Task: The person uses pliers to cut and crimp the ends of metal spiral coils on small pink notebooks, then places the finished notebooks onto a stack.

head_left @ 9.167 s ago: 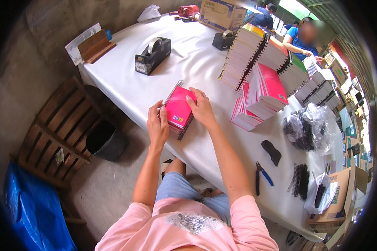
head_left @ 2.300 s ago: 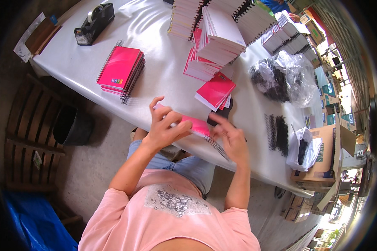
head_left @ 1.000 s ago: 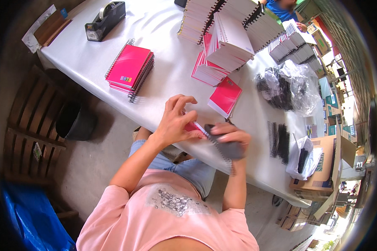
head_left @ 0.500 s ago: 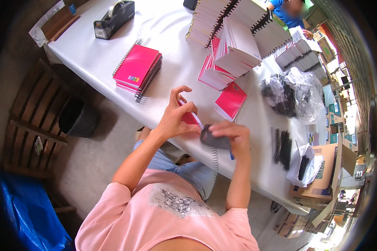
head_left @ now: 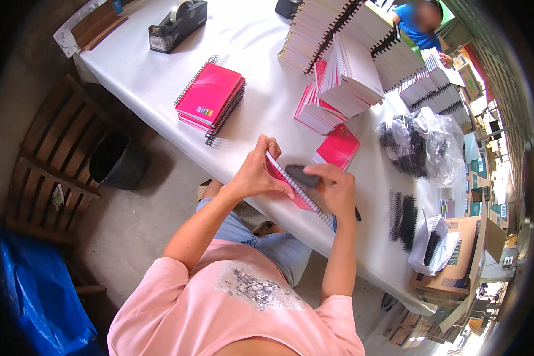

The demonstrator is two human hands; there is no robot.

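Note:
My left hand (head_left: 260, 172) grips a small red-covered notebook (head_left: 304, 200), tilted over the table's near edge, with the thumb across its cover. A spiral coil (head_left: 324, 217) runs along the notebook's edge, and its end sticks out past the lower corner. My right hand (head_left: 337, 191) is closed on a dark grey flat pad (head_left: 301, 174) beside the coil; what exactly the pad is I cannot make out. Under that hand shows part of a blue-handled tool (head_left: 334, 223); the rest is hidden. Just beyond lies a loose red booklet (head_left: 340, 147).
Spiral-bound red notebooks (head_left: 210, 92) are stacked at the left. Unbound booklets (head_left: 344, 80) and tall book stacks (head_left: 320, 29) stand farther back. A tape dispenser (head_left: 178, 26), bagged coils (head_left: 421, 145), loose black coils (head_left: 403, 216) and a carton (head_left: 457, 243) surround the work. A co-worker (head_left: 421, 26) sits far right.
The coil, earlier dangling below the notebook, now lies along its edge with only a short end out. My left fingers have closed in, and the notebook has turned. The view has shifted slightly.

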